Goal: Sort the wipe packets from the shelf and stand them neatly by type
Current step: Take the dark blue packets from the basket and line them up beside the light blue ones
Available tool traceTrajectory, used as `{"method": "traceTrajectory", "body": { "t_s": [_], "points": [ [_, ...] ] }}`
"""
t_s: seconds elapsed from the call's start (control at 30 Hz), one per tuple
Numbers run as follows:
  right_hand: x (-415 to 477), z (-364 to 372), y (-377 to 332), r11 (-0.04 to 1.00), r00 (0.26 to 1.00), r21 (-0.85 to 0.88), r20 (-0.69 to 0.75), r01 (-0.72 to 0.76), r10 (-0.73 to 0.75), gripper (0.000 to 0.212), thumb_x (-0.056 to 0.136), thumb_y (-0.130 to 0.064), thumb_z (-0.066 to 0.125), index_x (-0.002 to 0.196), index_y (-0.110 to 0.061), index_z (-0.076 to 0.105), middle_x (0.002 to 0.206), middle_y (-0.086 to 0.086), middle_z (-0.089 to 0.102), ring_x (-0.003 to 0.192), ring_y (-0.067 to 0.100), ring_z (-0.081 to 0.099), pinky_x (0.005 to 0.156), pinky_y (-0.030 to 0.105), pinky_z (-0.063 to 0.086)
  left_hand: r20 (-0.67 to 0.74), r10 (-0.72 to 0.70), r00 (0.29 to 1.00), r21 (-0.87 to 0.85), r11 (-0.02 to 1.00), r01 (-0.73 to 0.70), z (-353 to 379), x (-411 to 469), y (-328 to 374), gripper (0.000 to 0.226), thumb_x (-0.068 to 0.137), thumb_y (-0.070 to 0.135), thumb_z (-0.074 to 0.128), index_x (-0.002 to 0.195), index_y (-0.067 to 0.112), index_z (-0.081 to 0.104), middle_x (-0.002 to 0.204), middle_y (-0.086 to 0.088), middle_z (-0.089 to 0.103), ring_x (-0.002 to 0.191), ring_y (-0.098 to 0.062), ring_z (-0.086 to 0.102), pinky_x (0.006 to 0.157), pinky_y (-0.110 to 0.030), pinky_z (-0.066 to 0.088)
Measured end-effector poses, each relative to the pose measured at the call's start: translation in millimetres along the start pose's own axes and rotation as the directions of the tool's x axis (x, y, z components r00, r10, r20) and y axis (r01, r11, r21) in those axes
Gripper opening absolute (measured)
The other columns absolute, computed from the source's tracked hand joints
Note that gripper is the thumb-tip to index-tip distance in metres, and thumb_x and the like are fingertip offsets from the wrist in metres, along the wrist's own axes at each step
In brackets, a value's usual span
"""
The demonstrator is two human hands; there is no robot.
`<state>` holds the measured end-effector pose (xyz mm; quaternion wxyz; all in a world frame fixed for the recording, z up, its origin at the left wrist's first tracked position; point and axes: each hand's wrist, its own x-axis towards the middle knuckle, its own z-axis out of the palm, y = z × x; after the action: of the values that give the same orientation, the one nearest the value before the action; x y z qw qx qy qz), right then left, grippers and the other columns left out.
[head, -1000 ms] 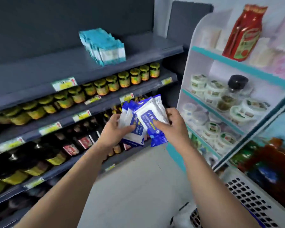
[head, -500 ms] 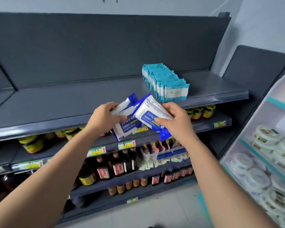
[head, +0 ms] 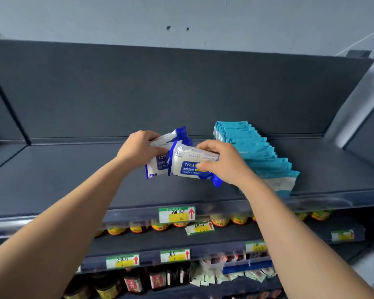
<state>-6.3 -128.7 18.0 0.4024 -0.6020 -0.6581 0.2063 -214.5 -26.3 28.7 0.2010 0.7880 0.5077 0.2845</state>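
The left hand [head: 138, 148] grips a bunch of blue-and-white alcohol wipe packets [head: 157, 164], probably 2 or 3, though the overlap hides the count. The right hand [head: 227, 164] pinches 1 front packet [head: 189, 167] by its right end, thumb on the face and fingers over the top. Both are above the top shelf [head: 69, 182], just left of the teal packets [head: 261, 156], which stand in a row running far to near.

The film looks slick, so the loosely fanned bunch could slip out and fall past the near lip toward the jars [head: 220, 222] below. The right wrist is close to the teal row, and a nudge there could tip it. A soft packet stood alone, with nothing on its left, may flop flat.
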Motion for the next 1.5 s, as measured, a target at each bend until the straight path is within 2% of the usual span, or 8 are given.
{"method": "traceTrajectory", "body": {
  "t_s": [0.47, 0.73, 0.83, 1.0, 1.13, 1.27, 1.4, 1.5],
  "points": [
    [132, 42, 45, 0.954, 0.99, -0.299, 0.125, -0.024, 0.064, 0.036, 0.07, -0.022, 0.079, 0.103, -0.034, 0.069, 0.102, -0.015, 0.064, 0.097, 0.01, 0.059, 0.09, 0.038, 0.048, 0.12, 0.032, 0.992, 0.075, 0.996, -0.041, 33, 134, -49, 0.026, 0.085, 0.029, 0.068, 0.111, 0.025, 0.066, 0.098, 0.004, 0.067, 0.089, -0.019, 0.061, 0.072, -0.03, 0.047],
    [180, 50, 55, 0.861, 0.992, -0.508, 0.119, 0.028, 0.038, 0.039, 0.082, -0.031, 0.071, 0.121, -0.033, 0.063, 0.119, -0.009, 0.062, 0.114, 0.015, 0.048, 0.095, 0.03, 0.037, 0.118, 0.037, 0.992, -0.045, 0.998, -0.032, 46, 171, -69, 0.04, 0.081, 0.026, 0.074, 0.119, 0.02, 0.066, 0.111, 0.003, 0.066, 0.103, -0.016, 0.059, 0.081, -0.024, 0.042],
    [193, 52, 58, 0.824, 0.993, -0.564, 0.117, 0.05, 0.02, 0.046, 0.083, -0.034, 0.07, 0.128, -0.032, 0.059, 0.126, -0.008, 0.059, 0.116, 0.016, 0.046, 0.096, 0.031, 0.037, 0.036, -0.007, 0.999, -0.18, 0.984, 0.014, 47, 172, -74, 0.026, 0.091, 0.035, 0.062, 0.107, 0.017, 0.069, 0.093, 0.005, 0.065, 0.087, -0.017, 0.06, 0.071, -0.026, 0.046],
    [201, 61, 61, 0.878, 0.999, -0.476, 0.047, 0.045, -0.026, 0.05, 0.076, -0.034, 0.077, 0.123, -0.025, 0.062, 0.115, -0.005, 0.063, 0.108, 0.018, 0.05, 0.092, 0.032, 0.042, -0.023, -0.05, 0.998, -0.395, 0.918, 0.037, 56, 156, -82, 0.063, 0.06, 0.066, 0.07, 0.106, 0.026, 0.058, 0.106, 0.006, 0.058, 0.098, -0.012, 0.059, 0.085, -0.031, 0.05],
    [200, 72, 72, 0.9, 0.993, -0.435, -0.106, 0.007, -0.059, 0.07, 0.068, -0.036, 0.082, 0.131, -0.023, 0.053, 0.122, -0.001, 0.053, 0.114, 0.02, 0.045, 0.097, 0.034, 0.04, 0.019, -0.09, 0.996, -0.236, 0.967, 0.092, 72, 144, -85, 0.11, 0.053, 0.036, 0.092, 0.141, 0.021, 0.027, 0.125, 0.008, 0.038, 0.108, -0.006, 0.041, 0.087, -0.024, 0.039],
    [192, 69, 78, 0.937, 0.944, -0.174, -0.193, -0.302, 0.268, 0.103, 0.066, -0.037, 0.084, 0.147, -0.015, 0.024, 0.145, 0.005, 0.035, 0.13, 0.021, 0.04, 0.1, 0.032, 0.037, -0.035, -0.168, 0.985, -0.302, 0.942, 0.149, 81, 139, -89, 0.101, 0.062, 0.019, 0.087, 0.139, 0.024, 0.022, 0.115, 0.008, 0.056, 0.101, -0.016, 0.058, 0.078, -0.031, 0.047],
    [188, 74, 86, 0.911, 0.935, -0.21, -0.067, -0.355, 0.348, 0.066, 0.073, -0.026, 0.077, 0.127, -0.015, 0.041, 0.121, 0.001, 0.061, 0.105, 0.023, 0.058, 0.081, 0.032, 0.049, -0.18, -0.192, 0.965, -0.316, 0.94, 0.128, 86, 133, -86, 0.078, 0.073, 0.016, 0.079, 0.135, 0.021, 0.033, 0.114, 0.016, 0.052, 0.103, -0.013, 0.055, 0.078, -0.028, 0.039],
    [184, 82, 90, 0.921, 0.948, -0.229, -0.105, -0.316, 0.3, 0.053, 0.076, -0.017, 0.068, 0.123, -0.018, 0.043, 0.112, -0.001, 0.064, 0.096, 0.024, 0.06, 0.074, 0.034, 0.049, -0.022, -0.164, 0.986, -0.277, 0.949, 0.151, 84, 129, -91, 0.083, 0.066, 0.025, 0.086, 0.132, 0.023, 0.036, 0.114, 0.021, 0.053, 0.105, -0.007, 0.054, 0.08, -0.025, 0.038]
  ]
}}
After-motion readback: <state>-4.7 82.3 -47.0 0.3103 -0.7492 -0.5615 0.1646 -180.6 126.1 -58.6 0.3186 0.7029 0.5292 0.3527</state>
